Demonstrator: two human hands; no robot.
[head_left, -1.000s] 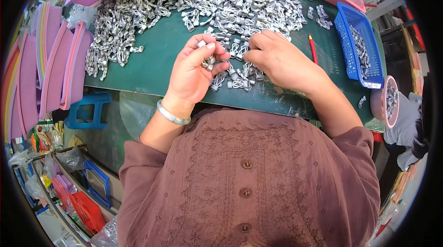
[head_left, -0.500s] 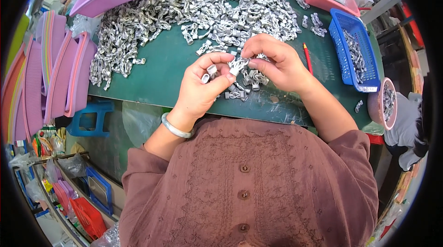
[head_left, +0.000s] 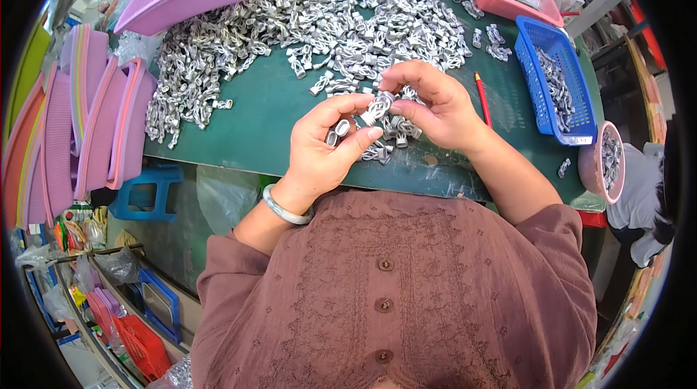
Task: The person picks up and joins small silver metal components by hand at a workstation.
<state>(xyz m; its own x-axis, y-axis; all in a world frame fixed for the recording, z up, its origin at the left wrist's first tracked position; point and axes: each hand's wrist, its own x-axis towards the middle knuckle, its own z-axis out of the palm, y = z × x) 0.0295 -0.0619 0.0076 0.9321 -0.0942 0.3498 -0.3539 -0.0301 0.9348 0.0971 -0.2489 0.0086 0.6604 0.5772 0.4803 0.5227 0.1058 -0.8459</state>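
My left hand [head_left: 317, 148], with a pale bangle [head_left: 282, 209] on its wrist, is closed, thumb and forefinger gripping one end of a small silver-grey looped part [head_left: 380, 108]. Other short parts with oval, hollow ends [head_left: 338, 132] are tucked inside its curled fingers. From the other side, my right hand [head_left: 441, 107] pinches the same part between thumb and fingertips. Its lower fingers are partly hidden. Beneath both hands, a few similar looped parts [head_left: 401, 130] lie on the green tabletop [head_left: 268, 109]. A large pile of such parts [head_left: 348, 18] spreads beyond the hands.
Right of my right hand lies a red pencil-like stick [head_left: 483, 98]. A blue basket [head_left: 528, 77] and a pink bowl [head_left: 587, 164] hold more parts. A purple tub [head_left: 163, 7] stands far left, a pink tray [head_left: 485, 0] far right. Pink-purple baskets [head_left: 94, 124] stack left; a blue stool [head_left: 149, 196] sits below.
The looped part between my fingertips has turned, its loop now facing up. My left hand has shifted slightly right relative to the pieces below. The whole view has moved a little.
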